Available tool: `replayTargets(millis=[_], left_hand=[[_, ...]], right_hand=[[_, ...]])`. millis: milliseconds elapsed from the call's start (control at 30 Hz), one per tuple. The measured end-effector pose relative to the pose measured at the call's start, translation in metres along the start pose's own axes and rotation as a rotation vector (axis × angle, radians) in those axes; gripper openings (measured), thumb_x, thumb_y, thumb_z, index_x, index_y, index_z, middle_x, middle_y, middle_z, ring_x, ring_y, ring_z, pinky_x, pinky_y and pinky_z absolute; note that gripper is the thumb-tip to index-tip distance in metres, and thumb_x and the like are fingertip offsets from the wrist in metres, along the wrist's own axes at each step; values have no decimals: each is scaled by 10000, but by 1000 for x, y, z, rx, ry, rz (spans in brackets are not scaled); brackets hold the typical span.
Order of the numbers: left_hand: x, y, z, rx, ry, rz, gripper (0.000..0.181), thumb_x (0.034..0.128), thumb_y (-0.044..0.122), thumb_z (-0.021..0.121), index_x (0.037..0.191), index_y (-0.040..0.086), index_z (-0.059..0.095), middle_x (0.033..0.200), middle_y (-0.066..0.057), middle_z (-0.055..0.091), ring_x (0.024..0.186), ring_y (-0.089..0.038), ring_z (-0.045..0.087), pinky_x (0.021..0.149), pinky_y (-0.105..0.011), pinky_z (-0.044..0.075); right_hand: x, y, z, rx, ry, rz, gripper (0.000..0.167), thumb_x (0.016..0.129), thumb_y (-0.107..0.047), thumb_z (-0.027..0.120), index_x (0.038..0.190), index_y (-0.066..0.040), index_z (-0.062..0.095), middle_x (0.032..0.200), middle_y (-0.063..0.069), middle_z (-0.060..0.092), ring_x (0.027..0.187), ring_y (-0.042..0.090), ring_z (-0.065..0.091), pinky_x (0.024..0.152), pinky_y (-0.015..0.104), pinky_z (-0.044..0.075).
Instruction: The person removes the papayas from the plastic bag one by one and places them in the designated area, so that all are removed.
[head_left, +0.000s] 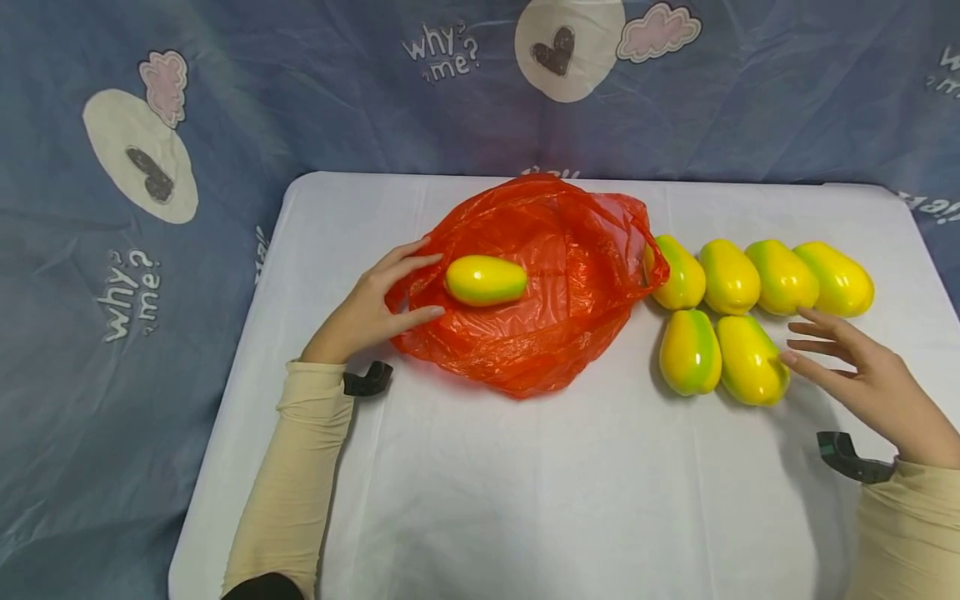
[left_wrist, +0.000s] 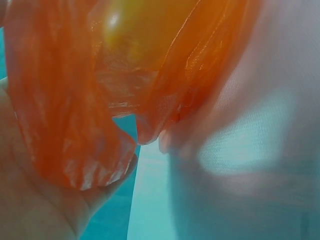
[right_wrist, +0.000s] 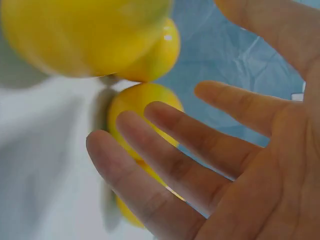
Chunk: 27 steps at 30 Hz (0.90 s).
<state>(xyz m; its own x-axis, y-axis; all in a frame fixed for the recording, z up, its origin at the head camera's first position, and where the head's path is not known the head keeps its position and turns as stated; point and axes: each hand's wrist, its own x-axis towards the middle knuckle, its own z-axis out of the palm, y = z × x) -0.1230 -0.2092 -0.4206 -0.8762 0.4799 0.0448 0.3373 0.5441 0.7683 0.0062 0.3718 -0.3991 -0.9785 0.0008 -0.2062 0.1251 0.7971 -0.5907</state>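
A red plastic bag (head_left: 540, 358) lies spread with its mouth facing up, and one shiny yellow-green papaya (head_left: 486, 280) sits inside it. At the bag's left rim is my left hand (head_left: 363, 304), fingers and thumb spread and fairly straight. The left wrist view shows the red film (left_wrist: 65, 110) draped against that palm. My right hand (head_left: 862, 375) hovers with loosely extended fingers beside the nearer right papaya (head_left: 752, 361); whether a fingertip touches it I cannot tell. Its palm is bare in the right wrist view, with yellow papayas (right_wrist: 85, 35) beyond the fingers.
Right of the bag, several papayas (head_left: 782, 277) form a back row, the leftmost partly behind the bag's edge. Another papaya (head_left: 690, 352) lies in front of that row. All rest on a white-covered table (head_left: 525, 500), with a blue printed cloth (head_left: 337, 92) behind and at left.
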Motion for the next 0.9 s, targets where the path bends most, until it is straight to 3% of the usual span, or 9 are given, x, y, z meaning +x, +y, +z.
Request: replayTargets(millis=[133, 200, 267, 367, 433, 500, 667, 733, 900], left_hand=[[0, 1, -1, 4, 1, 1, 701, 862, 362, 848, 1493, 280, 555, 1659, 86, 353, 1554, -216, 324, 1225, -580, 362], [0, 2, -1, 8, 3, 1, 701, 863, 367, 847, 1494, 280, 554, 1658, 86, 354, 1553, -214, 327, 1220, -575, 374], [-1, 2, -2, 13, 5, 2, 701, 863, 373, 846, 1494, 284, 554, 1657, 87, 356, 1552, -213, 329, 1214, -571, 383], [-1, 2, -2, 14, 7, 8, 699, 863, 374, 846, 1493, 285, 556, 1655, 81, 359, 1551, -215, 330, 1217, -570, 380], [-1, 2, -2, 10, 8, 14, 698, 863, 370, 846, 1492, 283, 557, 1655, 75, 360, 1553, -219, 329, 1222, -574, 371], [0, 2, -2, 8, 8, 17, 695, 865, 371, 844, 1492, 285, 557, 1655, 74, 360, 1553, -219, 328, 1224, -576, 366], [0, 2, -2, 3, 9, 19, 693, 865, 367, 843, 1491, 286, 558, 1654, 71, 362, 1551, -218, 331, 1222, -580, 367], [0, 2, -2, 0, 10, 20, 692, 864, 361, 844, 1490, 280, 560, 1653, 67, 364, 1550, -219, 333, 1222, -578, 369], [-1, 3, -1, -2, 13, 25, 691, 863, 351, 847, 1487, 264, 565, 1651, 62, 370, 1546, -218, 338, 1223, -569, 371]], right_hand=[[3, -10, -7, -47, 37, -2, 754, 993, -324, 706, 1612, -102, 339, 1457, 333, 521, 960, -322, 370, 684, -62, 326], [5, -15, -9, -71, 50, 0, 775, 985, -332, 716, 1610, -79, 334, 1439, 364, 525, 990, -239, 456, 672, -65, 321], [7, -22, -10, -102, 61, -5, 779, 982, -337, 719, 1606, -66, 339, 1413, 374, 539, 1050, -45, 571, 732, 44, 511], [10, -30, -12, -109, 63, -24, 778, 977, -333, 726, 1606, -77, 346, 1428, 356, 538, 1093, -45, 549, 744, 45, 519], [13, -36, -14, -99, 64, -46, 762, 979, -316, 726, 1602, -77, 357, 1451, 344, 528, 1059, -148, 491, 768, 29, 511], [16, -42, -16, -80, 60, -62, 754, 977, -303, 730, 1602, -91, 363, 1473, 331, 516, 1024, -231, 421, 713, -104, 315], [24, -61, -20, -60, 43, -96, 747, 964, -301, 748, 1609, -214, 382, 1475, 266, 537, 1035, -196, 469, 743, -105, 314], [28, -69, -21, -39, 38, -132, 734, 952, -272, 765, 1594, -262, 410, 1460, 209, 553, 1022, -249, 436, 769, -100, 333], [38, -86, -22, -12, 11, -211, 697, 946, -236, 773, 1559, -328, 454, 1421, 150, 574, 1075, -214, 481, 808, -81, 367]])
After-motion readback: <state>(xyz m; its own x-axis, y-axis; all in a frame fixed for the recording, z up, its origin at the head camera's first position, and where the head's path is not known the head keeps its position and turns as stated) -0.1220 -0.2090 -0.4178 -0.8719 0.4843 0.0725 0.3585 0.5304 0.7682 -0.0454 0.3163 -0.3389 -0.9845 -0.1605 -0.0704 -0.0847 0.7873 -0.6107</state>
